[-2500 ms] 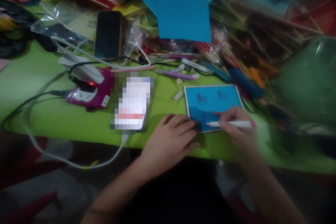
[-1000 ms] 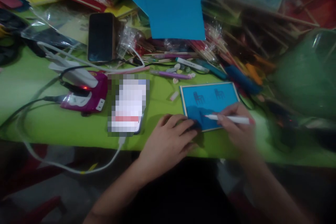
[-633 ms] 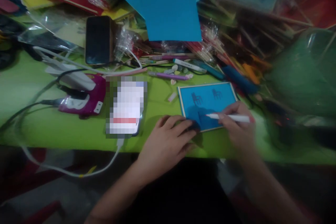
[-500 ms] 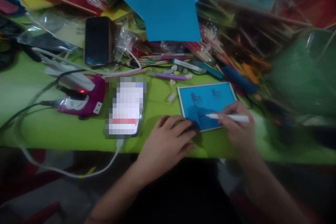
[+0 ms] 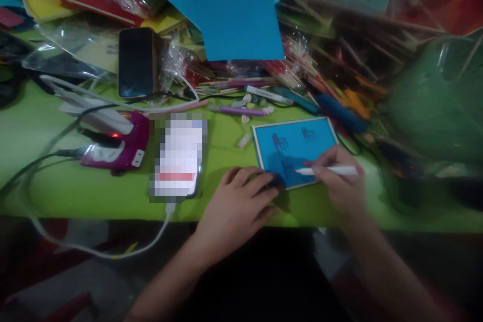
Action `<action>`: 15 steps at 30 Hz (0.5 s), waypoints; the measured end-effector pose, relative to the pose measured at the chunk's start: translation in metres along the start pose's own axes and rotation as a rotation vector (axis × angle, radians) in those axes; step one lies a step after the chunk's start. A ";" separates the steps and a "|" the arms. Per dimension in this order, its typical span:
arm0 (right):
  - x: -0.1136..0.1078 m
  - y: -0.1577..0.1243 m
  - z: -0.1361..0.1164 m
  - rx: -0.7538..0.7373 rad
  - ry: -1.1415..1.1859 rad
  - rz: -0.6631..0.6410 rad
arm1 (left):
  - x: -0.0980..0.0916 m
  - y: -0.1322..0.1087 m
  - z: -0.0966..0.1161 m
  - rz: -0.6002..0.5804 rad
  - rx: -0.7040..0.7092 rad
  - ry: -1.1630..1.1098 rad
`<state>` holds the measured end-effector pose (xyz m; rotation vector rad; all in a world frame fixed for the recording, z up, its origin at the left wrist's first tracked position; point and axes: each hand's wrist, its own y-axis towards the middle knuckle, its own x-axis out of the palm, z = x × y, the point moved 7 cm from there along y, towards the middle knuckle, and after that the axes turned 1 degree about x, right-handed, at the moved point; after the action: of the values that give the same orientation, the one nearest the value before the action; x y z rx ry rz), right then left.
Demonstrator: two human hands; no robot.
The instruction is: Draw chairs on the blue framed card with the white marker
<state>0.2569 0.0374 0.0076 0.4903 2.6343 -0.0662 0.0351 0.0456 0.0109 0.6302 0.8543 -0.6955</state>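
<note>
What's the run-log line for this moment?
right hand: holds white pen, tip on blue card | left hand: flat on card's near-left corner

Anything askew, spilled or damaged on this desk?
Nothing spilled or visibly damaged. The blue card sits slightly skewed to the table edge, pinned by the left hand while the right hand holds a white pen on it. A white cable from the phone dangles off the front edge, and loose sticks crowd the back.

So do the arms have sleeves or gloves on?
No. The left hand and right hand are bare, with no gloves. Both forearms are bare too, no sleeves reaching them. I see no rings, watch or bracelet, though the picture is blurry.
</note>
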 end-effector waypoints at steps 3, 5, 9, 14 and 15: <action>0.001 0.000 0.001 0.011 0.050 -0.023 | -0.001 0.000 0.000 0.003 0.000 -0.001; 0.002 0.000 0.001 0.021 0.075 -0.034 | -0.001 0.000 0.000 0.007 0.003 0.001; 0.003 0.000 -0.001 0.009 0.090 -0.043 | -0.002 0.000 0.000 0.009 0.003 0.009; 0.003 0.001 -0.001 0.017 0.085 -0.033 | -0.002 0.000 0.001 0.004 -0.003 0.016; 0.003 0.001 -0.001 0.020 0.085 -0.035 | -0.002 0.000 0.001 0.005 -0.002 0.014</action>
<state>0.2542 0.0392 0.0075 0.4628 2.7276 -0.0844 0.0348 0.0457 0.0126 0.6353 0.8658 -0.6865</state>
